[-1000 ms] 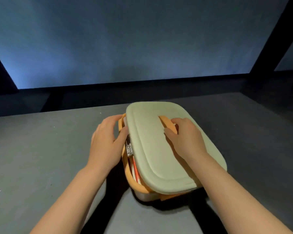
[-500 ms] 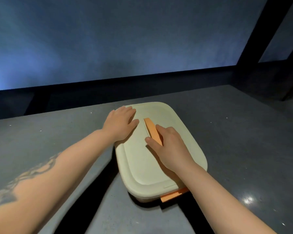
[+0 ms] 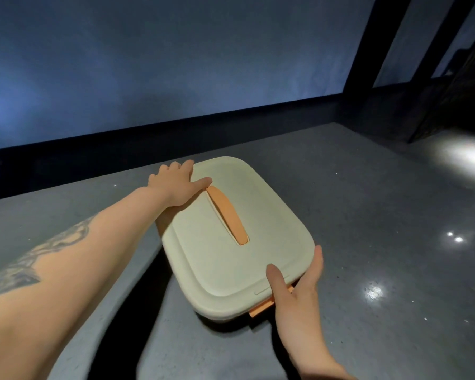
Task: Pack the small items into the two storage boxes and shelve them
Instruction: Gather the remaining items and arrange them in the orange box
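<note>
Resting on grey shelf (image 3: 368, 215), lidded storage box (image 3: 239, 242), black post (image 3: 368, 42) behind

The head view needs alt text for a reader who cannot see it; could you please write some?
Two bare hands hold a closed cream storage box with an orange handle on a dark grey surface. The left hand rests on its far left corner; the right hand holds its near right corner.
</note>
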A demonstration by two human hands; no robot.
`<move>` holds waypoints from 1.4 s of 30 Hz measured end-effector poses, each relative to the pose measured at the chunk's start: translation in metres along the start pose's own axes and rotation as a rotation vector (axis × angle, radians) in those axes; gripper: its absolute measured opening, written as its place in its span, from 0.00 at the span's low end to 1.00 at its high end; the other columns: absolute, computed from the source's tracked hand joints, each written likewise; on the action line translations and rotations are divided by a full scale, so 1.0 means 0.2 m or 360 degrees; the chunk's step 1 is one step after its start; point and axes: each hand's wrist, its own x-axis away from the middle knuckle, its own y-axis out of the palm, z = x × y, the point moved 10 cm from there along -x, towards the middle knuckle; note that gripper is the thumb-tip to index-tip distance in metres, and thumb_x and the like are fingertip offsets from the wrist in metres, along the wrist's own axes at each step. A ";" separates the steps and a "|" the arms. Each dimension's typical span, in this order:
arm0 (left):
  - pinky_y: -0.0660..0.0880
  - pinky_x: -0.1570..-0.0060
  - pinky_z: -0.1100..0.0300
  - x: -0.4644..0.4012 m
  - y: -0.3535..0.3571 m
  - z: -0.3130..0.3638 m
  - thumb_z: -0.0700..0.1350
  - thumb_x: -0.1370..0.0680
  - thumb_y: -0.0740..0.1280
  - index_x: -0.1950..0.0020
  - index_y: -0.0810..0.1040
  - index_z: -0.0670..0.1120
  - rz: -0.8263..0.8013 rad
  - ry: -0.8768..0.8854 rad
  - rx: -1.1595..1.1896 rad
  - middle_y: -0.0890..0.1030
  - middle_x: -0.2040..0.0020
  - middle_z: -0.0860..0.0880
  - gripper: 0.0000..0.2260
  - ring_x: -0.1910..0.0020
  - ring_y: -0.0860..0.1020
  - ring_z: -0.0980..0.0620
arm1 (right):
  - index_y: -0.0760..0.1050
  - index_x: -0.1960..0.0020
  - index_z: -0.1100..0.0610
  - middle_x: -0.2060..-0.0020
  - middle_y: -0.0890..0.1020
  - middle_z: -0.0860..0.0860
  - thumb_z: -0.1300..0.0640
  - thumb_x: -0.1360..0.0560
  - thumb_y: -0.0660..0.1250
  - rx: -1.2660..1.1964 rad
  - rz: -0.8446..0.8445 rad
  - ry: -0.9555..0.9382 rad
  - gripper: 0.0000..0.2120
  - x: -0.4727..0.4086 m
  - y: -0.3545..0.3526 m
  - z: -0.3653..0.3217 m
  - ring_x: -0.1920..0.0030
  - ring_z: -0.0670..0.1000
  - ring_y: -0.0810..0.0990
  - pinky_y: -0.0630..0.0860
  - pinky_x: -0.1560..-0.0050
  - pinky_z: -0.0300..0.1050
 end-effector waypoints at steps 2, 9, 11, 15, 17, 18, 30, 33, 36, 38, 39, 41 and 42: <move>0.65 0.36 0.41 0.01 -0.01 -0.03 0.69 0.26 0.54 0.27 0.59 0.51 -0.0025 -0.0025 0.0066 0.67 0.31 0.42 0.33 0.32 0.64 0.37 | 0.40 0.23 0.39 0.32 0.67 0.42 0.54 0.24 0.67 0.0001 -0.0051 0.0000 0.42 -0.02 -0.01 -0.02 0.33 0.47 0.68 0.64 0.33 0.45; 0.64 0.39 0.45 0.26 -0.04 -0.19 0.69 0.26 0.54 0.29 0.63 0.50 0.0082 -0.0404 0.0129 0.68 0.33 0.40 0.33 0.33 0.64 0.37 | 0.44 0.22 0.41 0.33 0.72 0.43 0.58 0.23 0.61 0.0059 -0.0160 0.0014 0.38 -0.18 -0.06 -0.08 0.38 0.49 0.73 0.69 0.41 0.48; 0.66 0.42 0.46 0.43 -0.04 -0.28 0.70 0.27 0.53 0.31 0.65 0.48 0.0152 -0.0549 0.0168 0.69 0.36 0.40 0.33 0.36 0.66 0.38 | 0.48 0.22 0.42 0.35 0.72 0.42 0.60 0.24 0.60 0.0028 -0.0238 0.0016 0.37 -0.27 -0.05 -0.12 0.40 0.49 0.73 0.70 0.44 0.47; 0.68 0.44 0.45 0.84 -0.03 -0.48 0.69 0.27 0.56 0.32 0.65 0.46 0.0290 -0.0846 0.0415 0.68 0.39 0.38 0.33 0.39 0.66 0.37 | 0.55 0.23 0.47 0.34 0.70 0.42 0.64 0.26 0.59 0.0108 -0.0542 -0.0019 0.34 -0.39 0.11 -0.21 0.38 0.48 0.71 0.69 0.41 0.45; 0.68 0.45 0.45 1.06 -0.02 -0.55 0.67 0.27 0.58 0.31 0.64 0.46 0.0347 -0.0978 0.0561 0.67 0.40 0.38 0.32 0.40 0.66 0.37 | 0.57 0.23 0.47 0.31 0.69 0.44 0.63 0.28 0.59 0.0167 -0.0729 -0.0042 0.35 -0.43 0.24 -0.23 0.37 0.50 0.73 0.71 0.39 0.47; 0.68 0.45 0.46 1.17 -0.02 -0.57 0.66 0.26 0.59 0.32 0.64 0.46 0.0368 -0.1027 0.0607 0.66 0.41 0.39 0.31 0.40 0.67 0.37 | 0.58 0.23 0.46 0.32 0.71 0.46 0.64 0.28 0.59 0.0179 -0.0826 -0.0034 0.35 -0.44 0.31 -0.24 0.39 0.51 0.75 0.72 0.41 0.47; 0.61 0.37 0.49 1.62 -0.14 -0.53 0.60 0.24 0.60 0.32 0.65 0.48 0.0699 -0.1095 0.0178 0.68 0.33 0.44 0.26 0.35 0.63 0.42 | 0.73 0.35 0.50 0.43 0.79 0.48 0.60 0.24 0.61 0.0588 -0.0957 -0.0494 0.19 -0.38 0.60 -0.40 0.44 0.50 0.76 0.70 0.50 0.45; 0.57 0.31 0.51 1.51 -0.18 -0.31 0.53 0.23 0.61 0.29 0.66 0.50 0.0864 -0.0750 0.0303 0.68 0.30 0.48 0.23 0.31 0.62 0.47 | 0.66 0.28 0.52 0.33 0.71 0.46 0.55 0.21 0.62 0.0836 -0.0855 -0.0746 0.22 -0.24 0.50 -0.39 0.34 0.50 0.69 0.64 0.38 0.42; 0.57 0.32 0.54 1.38 -0.17 -0.09 0.52 0.22 0.60 0.32 0.70 0.52 0.0873 -0.0442 0.0415 0.69 0.32 0.52 0.19 0.32 0.63 0.51 | 0.64 0.26 0.50 0.26 0.62 0.44 0.51 0.20 0.60 0.1033 -0.0877 -0.0935 0.23 -0.07 0.40 -0.36 0.27 0.48 0.59 0.58 0.35 0.38; 0.57 0.34 0.57 1.30 -0.14 0.04 0.54 0.25 0.57 0.34 0.73 0.52 0.0829 -0.0274 0.0419 0.71 0.34 0.52 0.20 0.34 0.65 0.51 | 0.64 0.27 0.48 0.27 0.62 0.42 0.51 0.20 0.61 0.1024 -0.0832 -0.0960 0.22 -0.02 0.30 -0.35 0.28 0.46 0.59 0.58 0.38 0.35; 0.58 0.36 0.57 1.27 -0.12 0.10 0.54 0.26 0.56 0.35 0.74 0.52 0.0794 -0.0208 0.0414 0.72 0.34 0.52 0.21 0.35 0.66 0.51 | 0.65 0.27 0.47 0.27 0.64 0.41 0.51 0.21 0.61 0.1017 -0.0786 -0.0957 0.22 -0.01 0.23 -0.35 0.28 0.45 0.61 0.59 0.39 0.35; 0.59 0.37 0.56 1.21 -0.09 0.20 0.55 0.27 0.54 0.37 0.75 0.51 0.0723 -0.0087 0.0386 0.74 0.36 0.50 0.22 0.36 0.68 0.49 | 0.65 0.28 0.44 0.28 0.65 0.41 0.50 0.21 0.60 0.1058 -0.0672 -0.0942 0.21 -0.01 0.12 -0.35 0.28 0.44 0.61 0.62 0.40 0.37; 0.61 0.38 0.55 1.18 -0.08 0.24 0.56 0.27 0.54 0.37 0.76 0.51 0.0700 -0.0031 0.0386 0.74 0.36 0.50 0.23 0.37 0.69 0.48 | 0.64 0.28 0.44 0.28 0.65 0.40 0.49 0.20 0.60 0.1111 -0.0614 -0.0928 0.21 -0.02 0.06 -0.35 0.28 0.43 0.60 0.63 0.39 0.37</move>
